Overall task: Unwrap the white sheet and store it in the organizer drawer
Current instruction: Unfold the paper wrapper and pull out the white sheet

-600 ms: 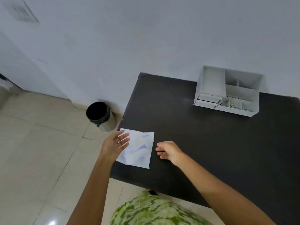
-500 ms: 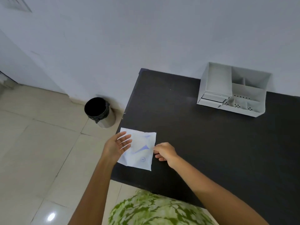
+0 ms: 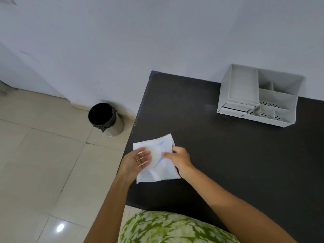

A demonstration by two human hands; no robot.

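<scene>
White sheet, creased and soft, pinched by right hand; left hand spread beneath.

The right hand, earlier apart from the white sheet on the bench, now grips its right edge. The sheet, flat before, is now crumpled and partly lifted, with the left hand cupping its left side.
</scene>
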